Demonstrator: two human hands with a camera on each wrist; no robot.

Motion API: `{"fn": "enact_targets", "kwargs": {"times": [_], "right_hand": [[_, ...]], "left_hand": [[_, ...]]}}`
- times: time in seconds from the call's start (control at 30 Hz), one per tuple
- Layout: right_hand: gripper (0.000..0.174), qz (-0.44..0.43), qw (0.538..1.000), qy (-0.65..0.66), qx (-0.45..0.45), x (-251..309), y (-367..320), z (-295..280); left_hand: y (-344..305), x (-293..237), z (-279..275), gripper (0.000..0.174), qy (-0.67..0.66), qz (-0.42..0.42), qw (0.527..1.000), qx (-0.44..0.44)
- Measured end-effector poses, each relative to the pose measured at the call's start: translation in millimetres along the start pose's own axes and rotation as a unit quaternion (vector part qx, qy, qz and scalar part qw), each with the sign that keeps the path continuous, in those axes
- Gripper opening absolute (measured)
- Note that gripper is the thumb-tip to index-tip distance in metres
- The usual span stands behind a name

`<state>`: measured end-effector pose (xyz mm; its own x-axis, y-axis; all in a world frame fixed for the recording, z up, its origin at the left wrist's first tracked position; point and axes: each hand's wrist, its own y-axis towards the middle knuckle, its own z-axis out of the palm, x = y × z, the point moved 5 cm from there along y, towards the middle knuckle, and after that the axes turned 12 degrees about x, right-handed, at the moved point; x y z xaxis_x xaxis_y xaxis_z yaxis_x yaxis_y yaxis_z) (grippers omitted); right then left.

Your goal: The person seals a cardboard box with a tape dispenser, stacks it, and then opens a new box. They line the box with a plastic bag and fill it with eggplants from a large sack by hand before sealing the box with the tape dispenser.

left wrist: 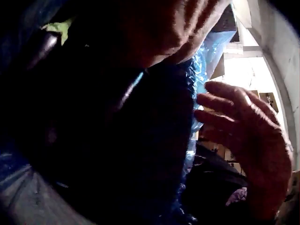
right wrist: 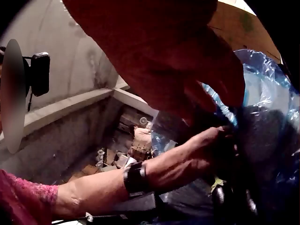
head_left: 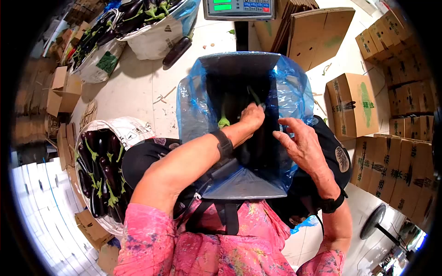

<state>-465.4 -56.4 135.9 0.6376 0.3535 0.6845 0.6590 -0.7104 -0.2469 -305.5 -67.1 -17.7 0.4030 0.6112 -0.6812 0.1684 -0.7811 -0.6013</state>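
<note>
A box lined with a blue plastic bag [head_left: 191,99] stands between the person's knees, its inside dark. Inside it, the left hand [head_left: 252,116] has its fingers curled on an eggplant whose green stem [head_left: 253,95] points away from the person; the fingertips are hidden. The left wrist view shows a glossy eggplant [left wrist: 125,96] running up to that hand. Another eggplant's pale green cap [head_left: 223,122] lies left of the wrist. The right hand [head_left: 301,145], fingers loosely spread and holding nothing, hovers at the box's right side by the bag's edge.
A white sack of eggplants [head_left: 99,170] stands at the left. Farther off are another full sack [head_left: 156,39], a loose eggplant [head_left: 177,51] on the floor and a digital scale [head_left: 239,9]. Flattened cardboard [head_left: 320,37] leans ahead; cartons [head_left: 352,106] line the right.
</note>
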Motion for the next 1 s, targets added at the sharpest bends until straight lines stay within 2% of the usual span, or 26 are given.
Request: {"fn": "enact_targets", "kwargs": {"times": [0.03,0.07,0.17,0.2,0.3,0.37,0.43,0.5,0.6,0.63,0.67,0.7,0.73,0.8,0.87,0.9,0.93,0.97,1.0], "right_hand": [[0.036,-0.003,1.000,-0.003,-0.003,0.2,-0.1,-0.4],[0.036,-0.006,1.000,-0.005,-0.005,1.0,-1.0,-0.8],[0.035,-0.009,1.000,-0.010,-0.008,5.5,0.4,-1.0],[0.035,-0.010,1.000,-0.013,-0.008,6.7,1.2,-1.1],[0.035,-0.054,0.995,-0.062,-0.051,9.1,2.5,2.7],[0.035,-0.016,0.996,-0.076,-0.033,10.9,4.9,2.7],[0.035,0.010,0.996,-0.084,-0.017,11.6,6.7,3.2],[0.034,0.027,0.996,-0.086,-0.004,7.8,9.3,6.1],[0.034,0.021,0.993,-0.115,-0.023,4.5,8.9,8.2],[0.035,0.017,0.993,-0.118,-0.022,4.2,9.1,7.9],[0.035,0.010,0.993,-0.114,-0.027,3.3,8.5,8.1],[0.035,0.042,0.991,-0.127,0.001,8.7,9.2,5.6],[0.035,0.026,0.993,-0.117,-0.003,8.3,9.2,6.4],[0.038,0.039,0.996,-0.073,0.025,6.0,9.0,6.2],[0.039,0.031,0.998,-0.029,0.045,7.6,8.4,5.1],[0.039,-0.009,0.996,-0.076,0.051,18.6,9.5,1.1],[0.039,0.016,0.998,-0.037,0.046,16.0,8.5,3.0],[0.039,0.031,0.998,-0.021,0.040,28.1,6.9,3.0],[0.039,0.023,0.998,-0.015,0.054,35.4,8.3,4.6]], "left_hand": [[3.2,5.8,7.1,0.041,0.030,-0.036,0.999,0.022],[3.6,6.9,10.6,0.040,0.111,0.013,0.993,0.023],[-23.8,-18.7,-7.0,0.039,0.223,0.059,0.971,0.068],[-23.0,-23.0,-9.1,0.040,0.295,0.108,0.947,0.065],[-15.0,-13.0,-5.8,0.039,0.278,0.129,0.951,0.034],[-9.7,-7.0,0.9,0.033,0.273,0.147,0.950,0.033],[-14.8,0.8,6.7,0.032,0.295,0.233,0.926,0.029],[-12.2,-0.9,2.6,0.033,0.332,0.256,0.901,0.111],[-18.3,-44.6,-42.2,0.036,0.353,0.292,0.856,0.240],[-34.1,-69.6,-73.3,0.040,0.302,0.286,0.868,0.273],[-41.3,-82.1,-104.7,0.045,0.246,0.364,0.875,0.201],[-61.5,-95.6,-144.7,0.048,0.189,0.317,0.905,0.212],[-72.3,-89.2,-177.9,0.049,-0.003,0.276,0.920,0.277],[-130.1,-79.5,-265.9,0.052,-0.049,0.287,0.935,0.200],[-182.4,-31.8,-341.3,0.054,-0.006,0.288,0.954,0.078],[-205.6,3.0,-371.4,0.053,0.028,0.255,0.966,0.015],[-225.8,48.9,-395.9,0.054,0.024,0.213,0.976,-0.027],[-251.1,95.3,-410.5,0.054,-0.012,0.130,0.989,-0.070],[-275.8,148.6,-418.9,0.054,-0.069,0.084,0.989,-0.097]]}}
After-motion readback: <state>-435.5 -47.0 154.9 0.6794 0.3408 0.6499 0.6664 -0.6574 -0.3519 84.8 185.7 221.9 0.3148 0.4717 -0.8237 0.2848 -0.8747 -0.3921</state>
